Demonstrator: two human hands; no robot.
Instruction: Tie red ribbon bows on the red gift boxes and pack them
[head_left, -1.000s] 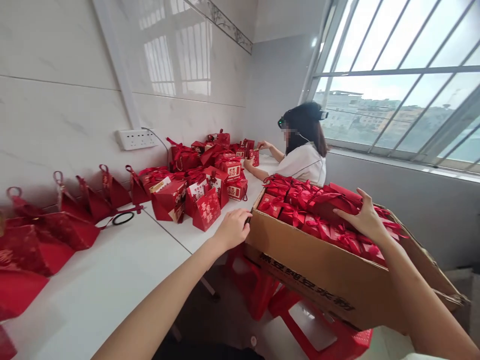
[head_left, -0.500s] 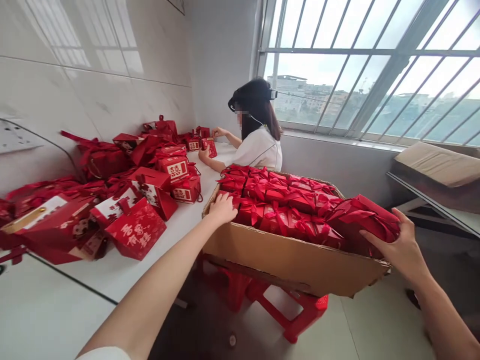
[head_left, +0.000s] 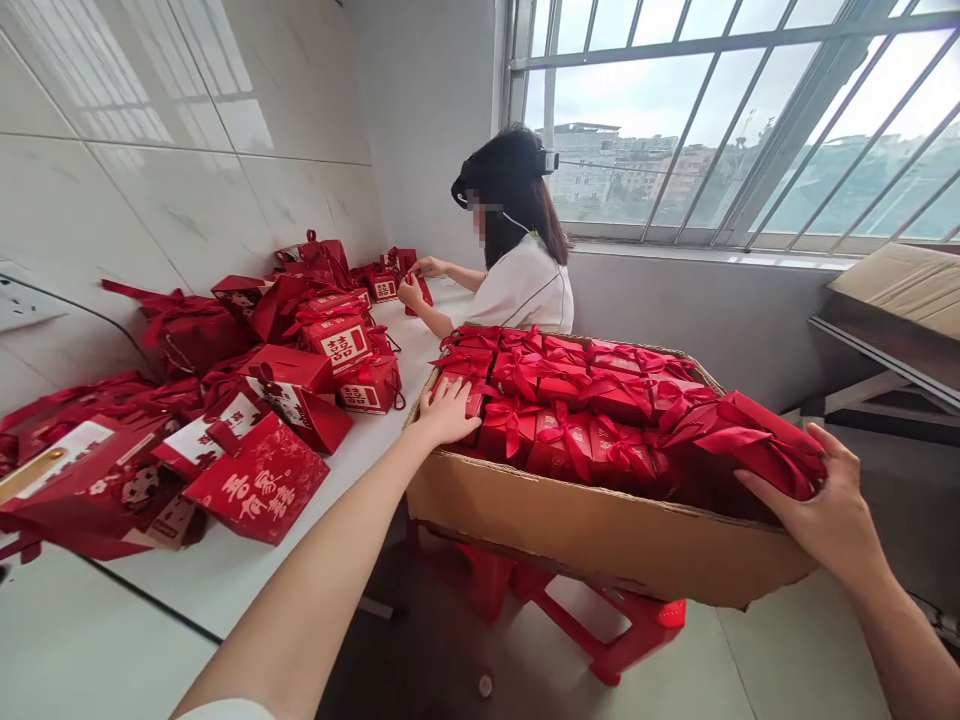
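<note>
A cardboard box [head_left: 585, 520] holds rows of red gift boxes [head_left: 559, 440] tied with red ribbon bows. At the box's left end, my left hand [head_left: 450, 412] rests with spread fingers on a red gift box in the near corner. My right hand [head_left: 836, 500] is wrapped round a larger red ribboned box [head_left: 750, 440] at the right end, thumb on the near side and fingers on the far side. That box sits tilted above the cardboard rim, and its underside is hidden.
Red gift boxes [head_left: 262, 480] are heaped on the white table [head_left: 352, 480] at left. Across it, a person in a white top [head_left: 525, 285] handles a small red box. Red stools [head_left: 637, 630] stand beneath the cardboard box. A shelf with cardboard [head_left: 900, 300] is at right.
The view has shifted slightly. The person across the table has brought both hands together at the small red box. My hands keep their places on the boxes.
</note>
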